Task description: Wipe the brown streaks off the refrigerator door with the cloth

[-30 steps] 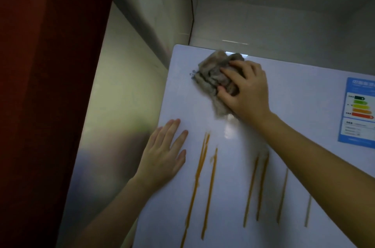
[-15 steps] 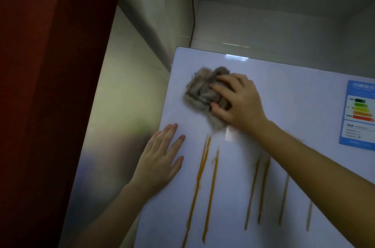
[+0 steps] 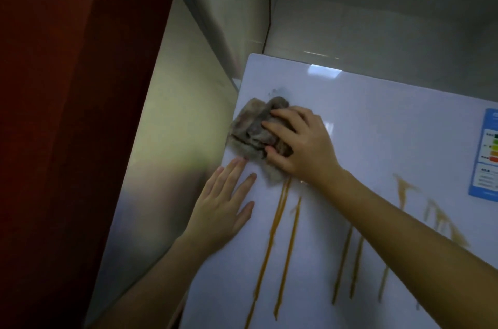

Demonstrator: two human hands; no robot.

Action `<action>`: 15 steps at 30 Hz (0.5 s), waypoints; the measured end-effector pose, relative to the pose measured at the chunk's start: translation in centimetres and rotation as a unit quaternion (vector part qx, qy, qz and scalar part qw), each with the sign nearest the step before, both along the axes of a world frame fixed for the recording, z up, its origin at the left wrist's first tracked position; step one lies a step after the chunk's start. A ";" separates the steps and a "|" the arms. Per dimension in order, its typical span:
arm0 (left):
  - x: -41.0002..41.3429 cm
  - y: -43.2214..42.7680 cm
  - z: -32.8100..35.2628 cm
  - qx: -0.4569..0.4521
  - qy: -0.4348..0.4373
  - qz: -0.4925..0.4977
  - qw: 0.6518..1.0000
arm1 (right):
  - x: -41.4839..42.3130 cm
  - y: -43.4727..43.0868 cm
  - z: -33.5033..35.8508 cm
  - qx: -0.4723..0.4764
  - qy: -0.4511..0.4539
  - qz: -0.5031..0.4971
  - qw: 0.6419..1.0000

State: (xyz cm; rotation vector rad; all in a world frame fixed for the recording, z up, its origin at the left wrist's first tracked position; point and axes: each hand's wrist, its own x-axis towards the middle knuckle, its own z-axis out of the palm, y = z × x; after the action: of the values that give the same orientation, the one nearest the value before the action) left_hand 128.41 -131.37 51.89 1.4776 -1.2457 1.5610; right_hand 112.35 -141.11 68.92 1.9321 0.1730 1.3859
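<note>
The white refrigerator door (image 3: 377, 124) fills the right of the head view. Several thin brown streaks (image 3: 272, 242) run down it, with a smeared brown patch (image 3: 436, 210) further right. A crumpled grey-brown cloth (image 3: 253, 129) lies pressed on the door near its left edge, just above the leftmost streaks. My right hand (image 3: 299, 142) grips the cloth from the right, fingers spread over it. Below the cloth, my left hand (image 3: 223, 210) rests flat on the door, fingers apart, holding nothing.
A dark red panel (image 3: 67, 113) stands close on the left. Between it and the door runs the refrigerator's shiny side wall (image 3: 172, 140). A blue energy label (image 3: 487, 153) is stuck at the door's right edge. A grey wall (image 3: 377, 5) rises behind.
My right hand has dragged the cloth down and to the left, from near the door's top edge to just above the leftmost streaks. My left hand has stayed flat on the door.
</note>
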 end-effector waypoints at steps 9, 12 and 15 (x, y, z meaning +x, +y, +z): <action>-0.2 -0.2 -0.1 -0.004 0.009 -0.025 1.000 | -1.7 -0.8 -1.0 0.118 -0.100 -0.007 0.988; -0.4 -0.3 -0.1 -0.004 0.015 -0.024 1.000 | -3.2 -1.9 -5.2 0.020 0.000 -0.008 1.000; -0.6 -0.2 -0.2 -0.006 0.019 -0.022 1.000 | -5.9 -3.5 -7.5 -0.041 0.070 -0.021 0.996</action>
State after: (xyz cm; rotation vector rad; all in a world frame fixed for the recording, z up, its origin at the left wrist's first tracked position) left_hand 127.85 -131.60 51.72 1.4562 -1.2370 1.5026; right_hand 106.46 -144.60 61.46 1.9529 0.2513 1.1989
